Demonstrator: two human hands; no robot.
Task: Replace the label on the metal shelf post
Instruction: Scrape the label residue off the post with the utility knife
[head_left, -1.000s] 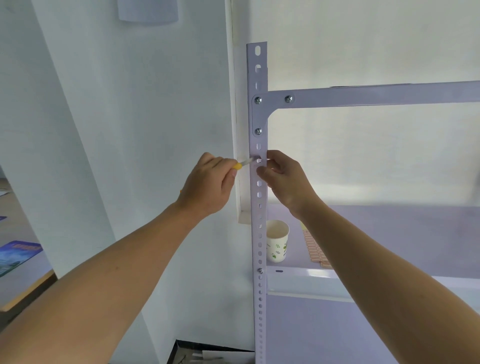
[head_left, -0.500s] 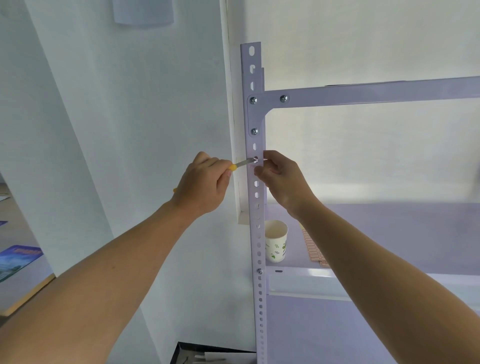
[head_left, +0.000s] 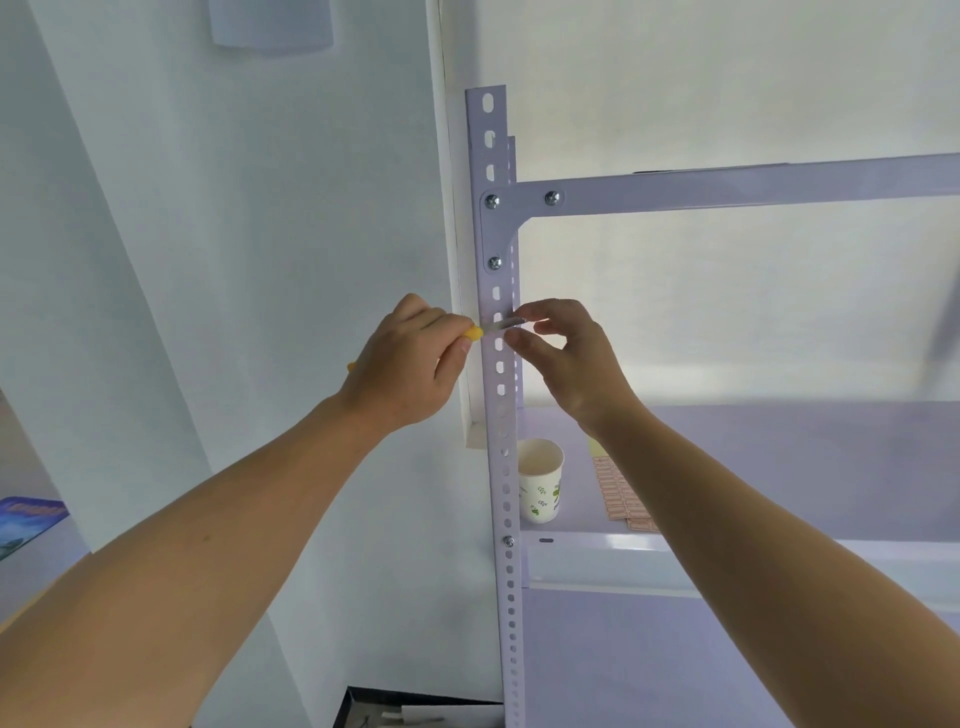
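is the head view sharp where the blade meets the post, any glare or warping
Head view: the yellow-handled blade in the left hand reads against the shelf post but is soft; the back wall is washed out; glare on the lower shelf lip; wide-angle distortion slants the wall edges at left.

We see only the person's two arms, both bare as far as the view shows them. The left forearm (head_left: 208, 545) and right forearm (head_left: 753, 545) carry no cloth along their visible length. The left hand (head_left: 410, 358) and right hand (head_left: 566, 358) are bare too, with short, plain nails showing on thumb and fingertips.
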